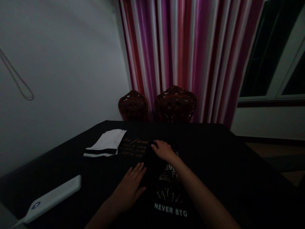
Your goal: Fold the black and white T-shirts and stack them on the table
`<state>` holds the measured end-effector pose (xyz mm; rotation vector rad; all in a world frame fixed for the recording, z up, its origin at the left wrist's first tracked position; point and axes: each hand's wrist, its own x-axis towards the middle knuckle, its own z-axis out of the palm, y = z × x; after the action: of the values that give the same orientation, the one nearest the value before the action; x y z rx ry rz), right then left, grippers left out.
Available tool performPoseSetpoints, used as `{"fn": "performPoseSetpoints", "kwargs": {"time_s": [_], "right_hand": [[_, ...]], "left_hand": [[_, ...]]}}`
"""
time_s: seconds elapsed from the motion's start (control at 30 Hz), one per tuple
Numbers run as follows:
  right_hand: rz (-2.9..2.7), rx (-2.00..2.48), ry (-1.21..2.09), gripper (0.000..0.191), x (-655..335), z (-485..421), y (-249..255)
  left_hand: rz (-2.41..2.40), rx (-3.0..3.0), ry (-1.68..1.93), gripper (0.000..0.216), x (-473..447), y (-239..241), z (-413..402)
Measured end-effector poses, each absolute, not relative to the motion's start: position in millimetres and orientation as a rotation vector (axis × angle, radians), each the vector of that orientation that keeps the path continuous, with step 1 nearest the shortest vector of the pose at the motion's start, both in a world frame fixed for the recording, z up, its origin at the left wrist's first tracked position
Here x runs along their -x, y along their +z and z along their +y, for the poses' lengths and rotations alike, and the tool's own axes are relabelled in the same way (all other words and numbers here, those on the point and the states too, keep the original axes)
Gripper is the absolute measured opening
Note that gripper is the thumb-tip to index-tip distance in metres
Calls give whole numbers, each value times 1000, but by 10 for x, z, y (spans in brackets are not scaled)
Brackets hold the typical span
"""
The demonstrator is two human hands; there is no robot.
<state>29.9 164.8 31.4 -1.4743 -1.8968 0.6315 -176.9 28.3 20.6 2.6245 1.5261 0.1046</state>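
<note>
A black T-shirt (170,208) with pale lettering and a picture lies in front of me, hard to tell from the black tabletop in the dim light. Its lower print reads "NEVER STO". My left hand (131,187) rests palm down on the dark surface left of the print, fingers stretched out. Farther forward, my right hand (164,150) lies over the upper part of the shirt, its thumb apart from the fingers; my forearm covers some of the print. Between the hands and a folded white garment (108,140) with a black band shows gold-coloured lettering (133,148) on black cloth.
A white oblong device (56,195) with a round dark spot and a cord lies at the table's near left. Two carved chairs (175,103) (133,106) stand beyond the far edge, before a striped curtain (181,47). A pale wall (62,63) runs along the left.
</note>
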Motion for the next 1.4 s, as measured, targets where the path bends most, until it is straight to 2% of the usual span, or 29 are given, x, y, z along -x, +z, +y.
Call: {"fn": "performPoseSetpoints", "kwargs": {"time_s": [0.17,0.33,0.47,0.57,0.67,0.77,0.93,1.1,1.2,1.3,1.4], "right_hand": [[-2281,1658,438,77,-123,1488,-131],[-2371,1743,242,76,-137,1447,-218],[-2419,1755,281,72,-148,1352,-24],[-2449,1712,270,72,-281,1111,142],[-2550,1490,186,61,-573,557,308],[-2633,1208,161,53,-911,-277,422],[-2744,996,126,80,-1141,-1505,308],[-2604,1081,-25,57,-1048,-1927,-35],[-2499,1147,-50,43,-1004,-2015,-191],[-2423,1134,-60,35,-965,-2115,-236],[-2343,1062,-29,26,-909,-2222,-190]], "left_hand": [[1546,-2671,154,53,2006,-32,167],[1558,-2669,166,50,2065,-101,178],[1616,-2699,151,48,1983,3,106],[1860,-2678,203,45,1979,134,-182],[2134,-2527,288,46,2132,178,-671],[2201,-2343,346,50,2360,69,-1162],[1971,-2202,554,47,2515,-150,-1530],[1912,-2075,716,47,2436,-127,-1606],[1942,-1944,753,40,2408,-102,-1687],[1945,-1759,766,33,2403,-143,-1754],[1919,-1630,848,38,2408,-222,-1786]]}}
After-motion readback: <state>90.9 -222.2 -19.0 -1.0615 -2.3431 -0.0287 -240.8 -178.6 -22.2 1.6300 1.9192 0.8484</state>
